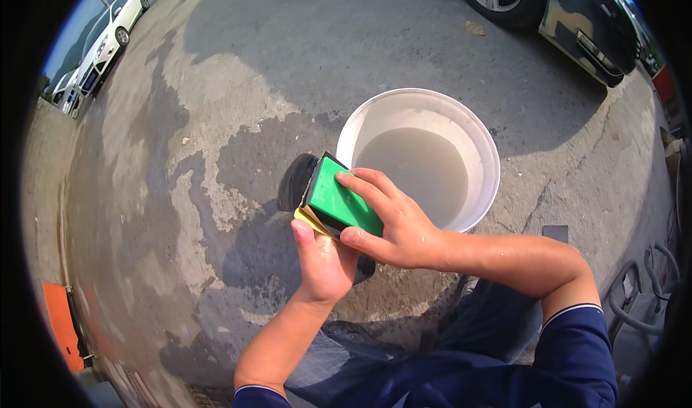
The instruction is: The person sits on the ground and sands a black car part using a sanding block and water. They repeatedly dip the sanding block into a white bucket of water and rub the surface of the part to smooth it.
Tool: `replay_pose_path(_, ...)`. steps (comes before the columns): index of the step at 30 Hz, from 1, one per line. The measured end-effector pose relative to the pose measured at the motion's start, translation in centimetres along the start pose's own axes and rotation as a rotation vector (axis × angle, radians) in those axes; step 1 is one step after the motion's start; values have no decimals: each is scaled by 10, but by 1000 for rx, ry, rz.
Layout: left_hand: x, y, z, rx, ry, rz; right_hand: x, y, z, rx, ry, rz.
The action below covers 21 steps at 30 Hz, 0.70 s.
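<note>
My right hand (405, 229) is closed on a green block (339, 192) with a dark edge, its fingers over the top face. A folded yellow sheet (306, 217) sticks out from under the block. My left hand (324, 271) is underneath, thumb beside the sheet; its other fingers are hidden, so what exactly it grips is unclear. A black curved piece (292, 184) shows behind and below the block; I cannot tell whether it is held or resting. Just beyond my hands stands a white bucket (481, 163) of cloudy water.
Wet patches mark the concrete ground (180, 213). A dark car (587, 37) with patched bodywork stands at upper right, white cars (104, 44) at upper left. An orange panel (63, 325) lies at left, a grey square (555, 233) right of the bucket, a grey hose (652, 329) at far right.
</note>
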<state>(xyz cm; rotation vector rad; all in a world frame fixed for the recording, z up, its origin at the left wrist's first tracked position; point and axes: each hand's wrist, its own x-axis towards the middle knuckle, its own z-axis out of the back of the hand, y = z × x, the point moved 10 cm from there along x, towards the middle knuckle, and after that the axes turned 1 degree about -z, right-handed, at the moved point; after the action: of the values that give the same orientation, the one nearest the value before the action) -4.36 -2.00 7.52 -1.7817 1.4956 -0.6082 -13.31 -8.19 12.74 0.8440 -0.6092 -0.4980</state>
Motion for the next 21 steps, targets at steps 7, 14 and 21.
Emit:
replay_pose_path(7, 3, -5, 2, 18, -56, 113, 2, 3, -12, -62, 31, 53)
replay_pose_path(14, 11, -18, 19, -22, 16, 54, 16, -7, -6, 87, 147, -31)
replay_pose_path(21, 32, -48, 189, 710, -488, -40, 41, -57, 52, 7, 81, -311)
